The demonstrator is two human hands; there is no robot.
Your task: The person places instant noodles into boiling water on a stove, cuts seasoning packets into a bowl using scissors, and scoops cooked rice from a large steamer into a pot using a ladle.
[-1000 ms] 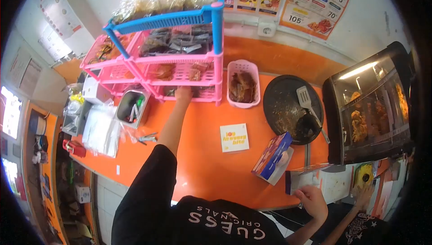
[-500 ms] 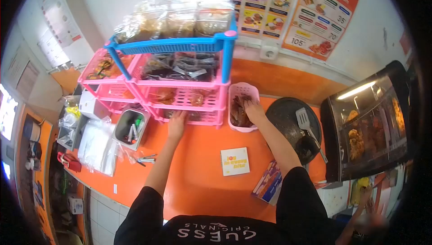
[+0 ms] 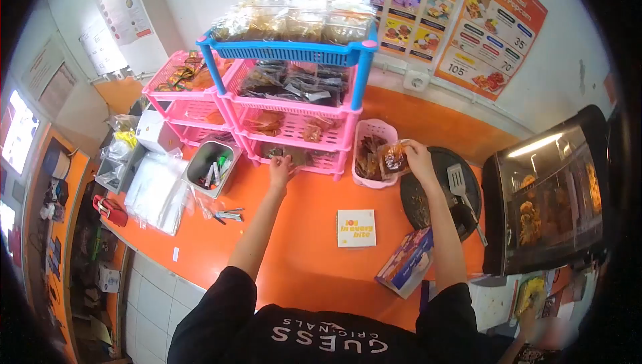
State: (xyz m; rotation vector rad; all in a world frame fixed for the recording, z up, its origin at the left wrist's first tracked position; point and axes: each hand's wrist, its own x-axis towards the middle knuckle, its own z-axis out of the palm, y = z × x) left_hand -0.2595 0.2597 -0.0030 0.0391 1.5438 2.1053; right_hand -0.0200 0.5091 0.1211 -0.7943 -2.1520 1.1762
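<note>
Desk [image 3: 301, 270]: was bright orange
Rack [image 3: 287, 51]: had a blue top tier over several pink ones
Basket [image 3: 372, 183]: was pale pink
Packet [image 3: 394, 158]: showed dark reddish-brown through clear film
Square box [image 3: 356, 229]: was white with yellow lettering

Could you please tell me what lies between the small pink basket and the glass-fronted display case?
The head view shows the right hand holding a sachet by the basket, then a round dark tray with a slotted spatula.

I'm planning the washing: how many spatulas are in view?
1 spatula, lying on the black pan, to the right of the right hand. Others may be hidden.
</note>
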